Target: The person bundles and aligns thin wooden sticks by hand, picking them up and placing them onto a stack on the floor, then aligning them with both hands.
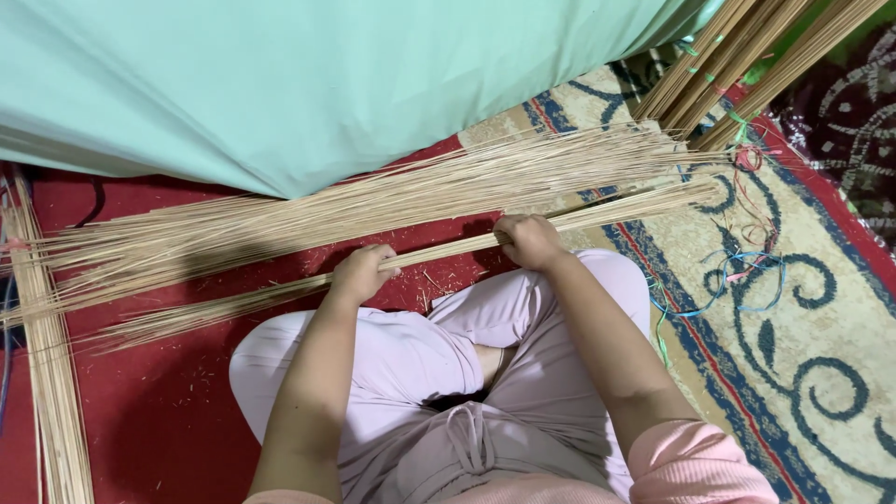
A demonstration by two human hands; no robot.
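While both hands grip the same thin bundle of pale straw-coloured sticks (pixel 439 250), the job reads as gathering and evening it up. Left hand (pixel 359 273) is curled shut around the bundle at centre frame, right hand (pixel 529 240) also closed on it slightly higher and to the right, knuckles up. Bundle runs diagonally from lower left to upper right, resting on the red patterned carpet (pixel 140 411) just in front of the crossed legs in light pink trousers (pixel 420 364).

Behind it, a wider loose fan of the same sticks (pixel 355 201) lies spread across the middle of the frame, partly under the mint green cloth (pixel 327 84) filling the upper left. More tied stick bundles (pixel 737 65) lean in at upper right; another flat stack (pixel 51 392) runs down the left edge. Coloured plastic strings (pixel 747 271) are scattered on the beige and blue scroll-pattern rug (pixel 803 373) at right.

To do it well, I judge: keep both grips firm but apart, so the long sticks don't sag or splay; keep the held bundle clear of the loose fan so strays don't mix; avoid bending, since thin sticks likely snap.
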